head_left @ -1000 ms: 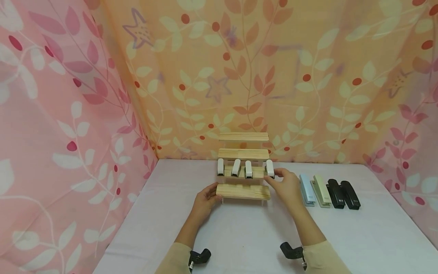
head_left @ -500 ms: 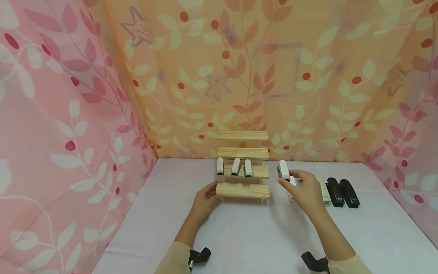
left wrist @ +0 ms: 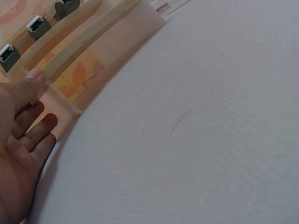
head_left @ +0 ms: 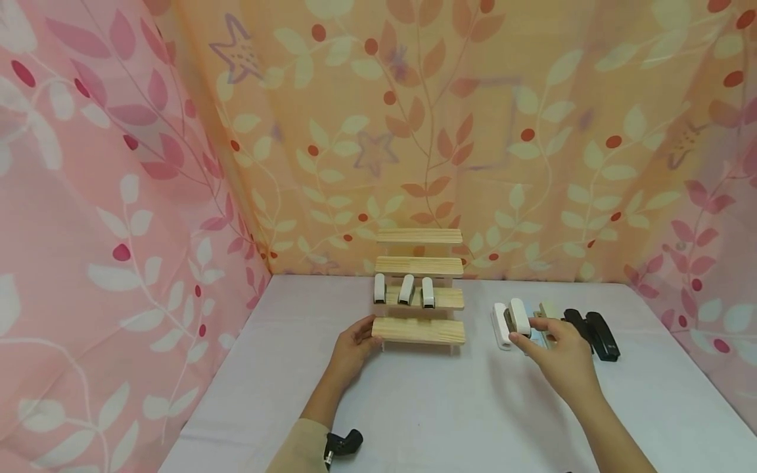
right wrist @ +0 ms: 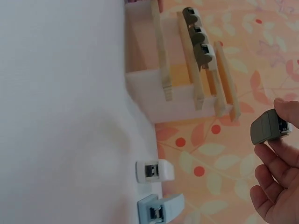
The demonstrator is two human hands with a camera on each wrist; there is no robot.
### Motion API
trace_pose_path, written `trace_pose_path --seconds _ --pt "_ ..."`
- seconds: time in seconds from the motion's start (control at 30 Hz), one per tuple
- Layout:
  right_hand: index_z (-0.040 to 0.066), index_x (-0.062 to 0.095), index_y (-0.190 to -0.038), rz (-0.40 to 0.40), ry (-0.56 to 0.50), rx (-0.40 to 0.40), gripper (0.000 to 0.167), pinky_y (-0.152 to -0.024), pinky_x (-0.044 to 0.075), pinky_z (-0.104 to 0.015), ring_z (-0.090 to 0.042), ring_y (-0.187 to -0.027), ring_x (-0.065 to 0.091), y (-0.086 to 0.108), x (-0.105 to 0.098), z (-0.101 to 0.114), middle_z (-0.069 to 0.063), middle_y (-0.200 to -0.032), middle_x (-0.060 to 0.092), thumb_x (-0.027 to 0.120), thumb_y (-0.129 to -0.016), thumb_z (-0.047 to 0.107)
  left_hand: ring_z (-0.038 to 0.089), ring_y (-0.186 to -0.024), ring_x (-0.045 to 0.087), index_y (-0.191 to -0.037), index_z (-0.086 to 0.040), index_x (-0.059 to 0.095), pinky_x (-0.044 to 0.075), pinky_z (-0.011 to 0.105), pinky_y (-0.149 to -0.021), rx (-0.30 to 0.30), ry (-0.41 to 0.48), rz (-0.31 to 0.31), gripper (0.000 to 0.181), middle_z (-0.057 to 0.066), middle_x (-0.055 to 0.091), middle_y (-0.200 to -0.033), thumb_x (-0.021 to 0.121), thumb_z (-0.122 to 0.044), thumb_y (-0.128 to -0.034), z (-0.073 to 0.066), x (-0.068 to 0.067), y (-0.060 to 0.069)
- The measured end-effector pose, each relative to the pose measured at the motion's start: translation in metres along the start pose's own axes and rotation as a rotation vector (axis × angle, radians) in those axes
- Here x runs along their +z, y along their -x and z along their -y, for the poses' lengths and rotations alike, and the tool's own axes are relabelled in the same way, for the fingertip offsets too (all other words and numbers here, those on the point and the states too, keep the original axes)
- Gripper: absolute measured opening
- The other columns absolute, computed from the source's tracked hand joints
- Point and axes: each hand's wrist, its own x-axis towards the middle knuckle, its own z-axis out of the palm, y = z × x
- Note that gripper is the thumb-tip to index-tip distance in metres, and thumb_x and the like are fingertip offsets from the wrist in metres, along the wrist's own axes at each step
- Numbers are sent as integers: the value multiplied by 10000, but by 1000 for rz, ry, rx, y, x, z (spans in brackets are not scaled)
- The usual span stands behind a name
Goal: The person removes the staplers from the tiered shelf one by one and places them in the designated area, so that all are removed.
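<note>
My left hand (head_left: 350, 351) holds the left end of the lowest board of a stepped wooden rack (head_left: 418, 330), thumb on the board's edge in the left wrist view (left wrist: 21, 135). Between thumb and fingers of my right hand (head_left: 562, 355) is a small white stapler (head_left: 520, 318) with a grey base, raised above the table to the right of the rack. In the right wrist view the same stapler (right wrist: 266, 128) shows its grey end. Three more white staplers (head_left: 406, 290) stand along the rack's second board from the bottom, its right end bare.
Right of the rack stand another white stapler (head_left: 501, 326), a light blue stapler (right wrist: 163, 210), a light green stapler (head_left: 547, 310) partly hidden by my right hand, and two black staplers (head_left: 602, 336). A patterned curtain (head_left: 331, 131) hangs behind the white tabletop (head_left: 414, 401).
My right hand has lifted the rightmost white stapler off the rack's second board and carried it right, over the row on the table. My left hand has stayed at the rack.
</note>
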Motion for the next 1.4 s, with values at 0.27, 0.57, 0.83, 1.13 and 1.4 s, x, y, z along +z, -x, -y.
trace_pose_path --seconds 0.27,0.57,0.83,1.13,1.4 --pt "-23 637 -1317 51 21 40 770 -912 478 -682 -500 -1246 491 10 3 -24 -309 -1337 576 772 -862 583 317 -1311 581 -1481 -22 512 547 213 -985 -7 16 3 613 192 580 -1440 761 -93 -926 3 1 -1" --pt "-18 674 -1273 63 45 46 707 -882 523 -606 -438 -1138 574 15 13 -51 -269 -1248 637 795 -859 542 304 -1324 574 -1489 -37 508 544 228 -1000 -28 8 4 623 174 568 -1461 765 -117 -927 0 4 -1" --pt "35 724 -1227 60 43 54 624 -777 511 -455 -385 -1047 611 15 26 -71 -239 -1206 650 825 -841 514 325 -1326 568 -1502 -24 486 549 228 -992 -32 11 6 635 192 558 -1467 757 -88 -931 2 3 1" --pt "31 723 -1213 98 48 41 621 -882 493 -593 -412 -1151 578 13 43 -86 -239 -1210 653 822 -840 518 317 -1322 573 -1487 -32 509 542 221 -1000 -34 -4 -1 651 180 564 -1464 787 -141 -908 0 -1 0" --pt "-17 687 -1246 137 61 51 678 -933 463 -673 -483 -1187 559 15 45 -87 -270 -1224 656 815 -846 516 318 -1332 565 -1486 -31 507 536 212 -1003 -40 -2 -1 653 181 559 -1470 784 -152 -907 -1 -1 1"
